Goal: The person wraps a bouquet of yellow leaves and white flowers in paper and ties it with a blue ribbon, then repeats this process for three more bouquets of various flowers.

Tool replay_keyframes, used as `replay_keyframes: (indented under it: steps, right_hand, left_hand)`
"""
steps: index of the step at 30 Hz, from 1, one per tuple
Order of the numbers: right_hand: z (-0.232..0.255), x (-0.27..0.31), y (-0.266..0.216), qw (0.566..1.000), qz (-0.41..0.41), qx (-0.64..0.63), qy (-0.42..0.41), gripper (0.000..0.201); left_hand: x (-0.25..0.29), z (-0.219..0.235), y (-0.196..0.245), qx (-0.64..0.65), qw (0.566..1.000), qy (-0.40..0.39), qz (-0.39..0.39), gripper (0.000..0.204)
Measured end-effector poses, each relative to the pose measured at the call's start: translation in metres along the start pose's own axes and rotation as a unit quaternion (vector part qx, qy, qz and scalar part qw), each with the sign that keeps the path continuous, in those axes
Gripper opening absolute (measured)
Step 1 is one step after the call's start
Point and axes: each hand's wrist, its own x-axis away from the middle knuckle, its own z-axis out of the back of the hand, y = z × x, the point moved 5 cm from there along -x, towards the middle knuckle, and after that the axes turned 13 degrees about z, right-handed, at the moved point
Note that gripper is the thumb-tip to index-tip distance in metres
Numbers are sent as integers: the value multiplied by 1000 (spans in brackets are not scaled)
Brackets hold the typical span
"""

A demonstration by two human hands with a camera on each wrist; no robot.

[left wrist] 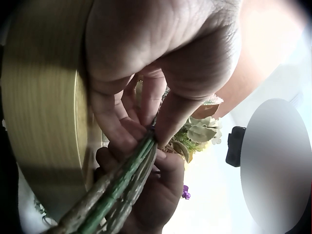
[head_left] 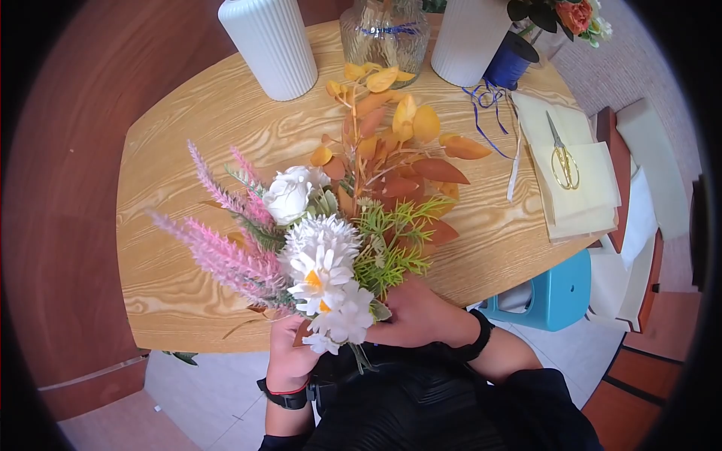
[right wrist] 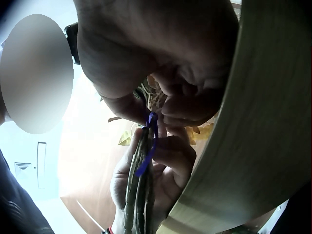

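A bouquet of artificial flowers is held over the table's near edge, with a white chrysanthemum [head_left: 322,244], a white rose [head_left: 295,194], pink flower spikes [head_left: 233,259] and orange leaves [head_left: 383,158]. Its bundled stems [left wrist: 114,195] run down toward the body. My left hand [head_left: 292,349] grips these stems below the blooms, thumb on one side and fingers on the other. A blue ribbon [right wrist: 147,151] loops round the stems, one end hanging along them. Right at that loop, my right hand [head_left: 421,312] pinches the ribbon between thumb and curled fingers; blooms hide this from the head view.
Along the table's [head_left: 188,301] back stand a white ribbed vase [head_left: 271,49], a glass vase [head_left: 383,41] and another white vase [head_left: 470,45]. A blue ribbon spool [head_left: 511,62] stands beside them. Gold-handled scissors [head_left: 564,161] lie on wrapping paper [head_left: 583,203]. Below is a blue stool [head_left: 560,293].
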Motion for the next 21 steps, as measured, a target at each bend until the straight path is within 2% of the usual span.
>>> replay_keyframes:
  steps: [2, 5, 7, 9, 12, 16, 21]
  right_hand:
    - [0, -1, -1, 1000, -13, -6, -11, 22]
    - [1, -4, -2, 1000, -3, -13, -2, 21]
    - [1, -4, -1, 1000, -8, -29, 3, 22]
    - [-1, -2, 2, 999, -15, -39, -2, 23]
    - [-5, 3, 10, 999, -13, -34, -16, 26]
    - [-5, 4, 13, 999, -10, -41, -29, 28]
    - [3, 1, 4, 985, -73, -125, -89, 26]
  left_hand:
    - [-1, 2, -2, -9, 1000, -14, -1, 68]
    - [-3, 1, -2, 52, 998, -31, 1, 74]
    - [-3, -4, 0, 87, 995, -41, -14, 64]
    - [-4, -11, 9, 93, 993, -53, -58, 44]
    - [-6, -11, 8, 124, 988, -79, -53, 46]
    - [-8, -10, 8, 99, 990, -87, -52, 48]
    - [-8, -5, 0, 120, 989, -86, -22, 61]
